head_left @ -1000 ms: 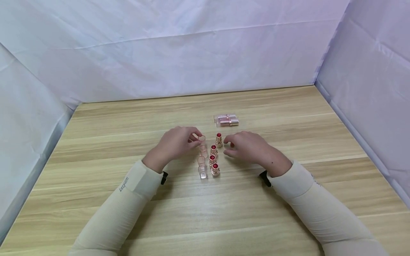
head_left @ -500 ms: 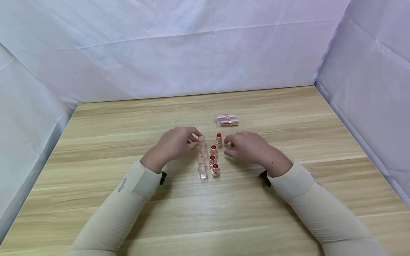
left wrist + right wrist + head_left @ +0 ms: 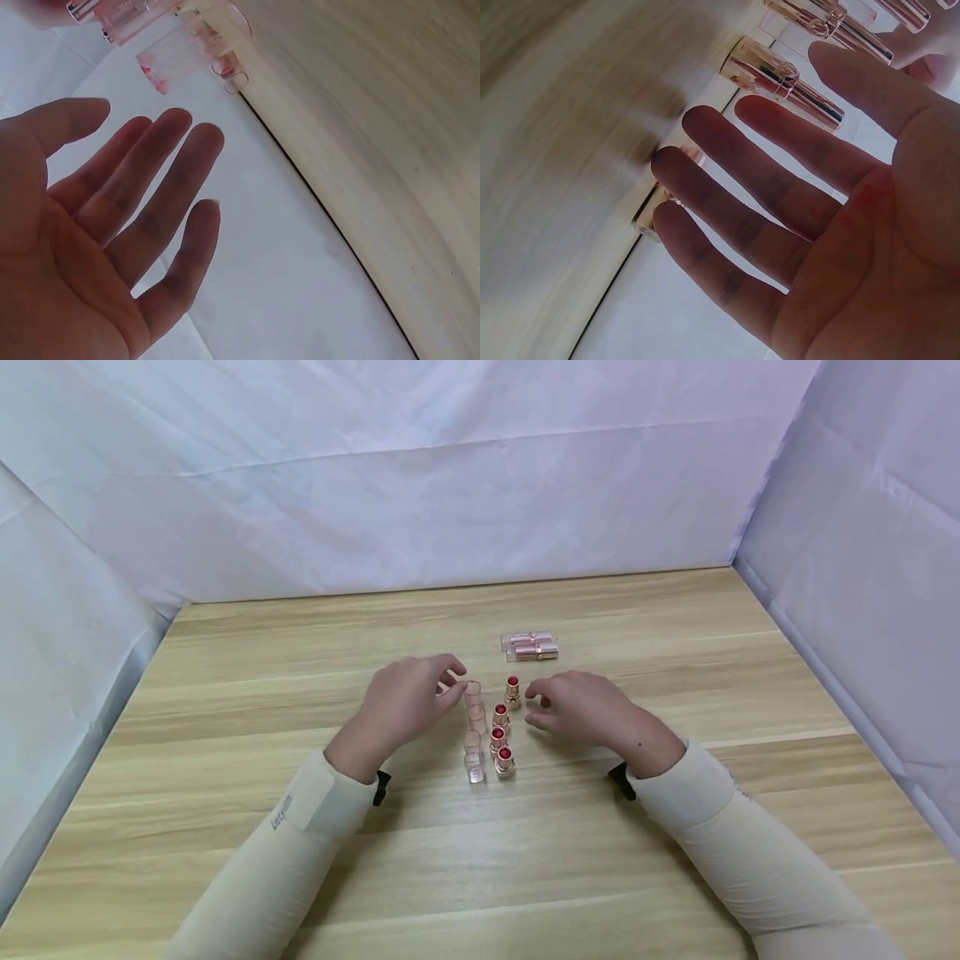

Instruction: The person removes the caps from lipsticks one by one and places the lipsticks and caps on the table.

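Note:
Several clear pinkish lipstick caps stand in a row running toward the person. Just right of them is a row of uncapped lipsticks, upright, with gold bases and red tops. My left hand is beside the farthest cap; in the left wrist view the fingers spread loosely, with a gap between them and a cap. My right hand hovers right of the farthest lipstick, fingers relaxed and holding nothing. From the right wrist, a gold lipstick appears beyond the fingertips.
Two capped lipsticks lie on their sides farther back on the wooden table. White cloth hangs behind the table, and more cloth borders its right side.
My left hand has let go of the farthest cap, its fingers parting and drawing slightly left. The cap stays at the end of its row. My right hand has hardly moved.

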`<act>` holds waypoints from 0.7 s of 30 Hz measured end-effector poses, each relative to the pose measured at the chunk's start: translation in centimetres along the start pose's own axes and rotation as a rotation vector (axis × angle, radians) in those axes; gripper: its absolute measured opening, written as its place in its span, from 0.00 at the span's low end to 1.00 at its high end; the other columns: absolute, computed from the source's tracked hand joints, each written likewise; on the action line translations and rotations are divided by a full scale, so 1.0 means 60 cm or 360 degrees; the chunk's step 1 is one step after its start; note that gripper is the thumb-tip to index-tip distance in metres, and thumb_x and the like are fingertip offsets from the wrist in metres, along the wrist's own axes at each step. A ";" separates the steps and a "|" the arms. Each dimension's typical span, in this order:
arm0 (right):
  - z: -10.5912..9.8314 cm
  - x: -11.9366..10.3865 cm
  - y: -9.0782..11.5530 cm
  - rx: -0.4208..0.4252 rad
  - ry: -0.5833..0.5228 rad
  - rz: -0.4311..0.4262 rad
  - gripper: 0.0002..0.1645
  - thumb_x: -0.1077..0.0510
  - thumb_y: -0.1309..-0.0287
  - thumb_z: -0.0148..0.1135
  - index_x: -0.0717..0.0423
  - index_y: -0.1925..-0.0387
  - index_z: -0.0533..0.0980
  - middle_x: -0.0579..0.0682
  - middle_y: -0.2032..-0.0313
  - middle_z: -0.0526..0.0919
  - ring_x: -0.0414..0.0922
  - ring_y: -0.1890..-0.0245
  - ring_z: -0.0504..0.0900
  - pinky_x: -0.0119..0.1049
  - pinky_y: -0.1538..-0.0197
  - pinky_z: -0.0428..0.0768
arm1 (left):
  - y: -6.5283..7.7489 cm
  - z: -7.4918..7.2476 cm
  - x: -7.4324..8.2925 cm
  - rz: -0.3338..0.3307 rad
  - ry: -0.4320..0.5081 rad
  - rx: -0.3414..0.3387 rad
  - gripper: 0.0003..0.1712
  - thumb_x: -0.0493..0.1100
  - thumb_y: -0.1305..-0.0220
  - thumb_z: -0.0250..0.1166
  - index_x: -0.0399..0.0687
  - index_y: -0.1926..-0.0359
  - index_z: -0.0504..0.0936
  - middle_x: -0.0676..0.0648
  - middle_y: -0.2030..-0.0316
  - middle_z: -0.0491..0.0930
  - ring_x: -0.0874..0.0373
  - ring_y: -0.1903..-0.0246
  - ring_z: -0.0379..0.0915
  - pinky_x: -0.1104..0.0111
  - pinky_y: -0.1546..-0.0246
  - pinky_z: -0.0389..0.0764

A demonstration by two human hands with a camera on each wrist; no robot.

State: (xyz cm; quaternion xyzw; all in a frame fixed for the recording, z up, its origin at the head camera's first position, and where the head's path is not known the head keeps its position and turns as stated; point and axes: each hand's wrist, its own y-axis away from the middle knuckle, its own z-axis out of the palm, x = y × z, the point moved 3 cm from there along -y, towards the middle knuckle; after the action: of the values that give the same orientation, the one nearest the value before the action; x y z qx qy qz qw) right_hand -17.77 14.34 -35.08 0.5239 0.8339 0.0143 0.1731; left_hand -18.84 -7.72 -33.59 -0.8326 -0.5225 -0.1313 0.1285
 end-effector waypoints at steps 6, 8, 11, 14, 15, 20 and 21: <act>0.001 0.006 0.002 0.0006 -0.0005 0.0004 0.21 0.47 0.35 0.65 0.52 0.45 0.80 0.50 0.55 0.88 0.46 0.53 0.85 0.49 0.49 0.82 | 0.009 0.002 0.016 0.0013 -0.0013 0.0138 0.12 0.50 0.29 0.61 0.52 0.53 0.85 0.52 0.61 0.89 0.57 0.68 0.85 0.67 0.75 0.77; 0.000 0.009 0.002 0.0008 -0.0011 0.0010 0.21 0.47 0.35 0.65 0.52 0.45 0.80 0.50 0.55 0.88 0.46 0.53 0.85 0.49 0.48 0.81 | 0.010 0.002 0.020 0.0017 -0.0016 0.0179 0.12 0.50 0.29 0.61 0.52 0.53 0.85 0.53 0.61 0.89 0.59 0.72 0.83 0.69 0.78 0.75; -0.002 0.016 0.002 0.0013 -0.0045 0.0025 0.22 0.47 0.35 0.65 0.52 0.44 0.80 0.50 0.56 0.88 0.47 0.53 0.85 0.49 0.48 0.81 | 0.010 0.003 0.026 0.0019 -0.0019 0.0233 0.11 0.50 0.29 0.61 0.52 0.54 0.85 0.53 0.63 0.89 0.62 0.78 0.78 0.70 0.82 0.70; -0.004 0.024 0.002 0.0036 -0.0093 0.0043 0.21 0.48 0.35 0.65 0.53 0.45 0.80 0.50 0.56 0.88 0.47 0.54 0.85 0.49 0.47 0.81 | 0.011 0.005 0.030 0.0013 -0.0015 0.0258 0.11 0.49 0.30 0.61 0.52 0.55 0.85 0.53 0.64 0.89 0.63 0.82 0.73 0.71 0.84 0.68; -0.006 0.027 0.001 0.0057 -0.0116 0.0047 0.20 0.48 0.35 0.64 0.53 0.45 0.81 0.50 0.57 0.88 0.47 0.55 0.85 0.49 0.47 0.81 | 0.012 0.006 0.031 0.0009 -0.0014 0.0261 0.11 0.49 0.30 0.61 0.52 0.55 0.85 0.53 0.64 0.89 0.63 0.83 0.71 0.71 0.84 0.67; -0.022 0.043 -0.007 0.0242 -0.0199 0.0038 0.15 0.52 0.34 0.64 0.56 0.51 0.82 0.51 0.59 0.88 0.47 0.57 0.86 0.46 0.51 0.82 | 0.013 0.011 0.038 0.0011 -0.0015 0.0283 0.09 0.49 0.31 0.61 0.53 0.57 0.85 0.54 0.66 0.88 0.64 0.85 0.67 0.71 0.86 0.66; -0.028 0.046 -0.010 0.0289 -0.0200 0.0030 0.14 0.53 0.35 0.64 0.56 0.53 0.83 0.51 0.60 0.88 0.47 0.59 0.85 0.45 0.53 0.82 | 0.013 0.013 0.039 0.0017 -0.0022 0.0287 0.09 0.49 0.31 0.61 0.53 0.57 0.85 0.54 0.66 0.88 0.64 0.86 0.66 0.71 0.86 0.65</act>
State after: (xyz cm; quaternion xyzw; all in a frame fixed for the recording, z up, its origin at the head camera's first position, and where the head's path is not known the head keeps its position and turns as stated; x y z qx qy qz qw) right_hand -19.90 16.76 -34.39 0.5450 0.8143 -0.0927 0.1767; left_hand -17.07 -5.81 -33.51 -0.8213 -0.5287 -0.0773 0.1999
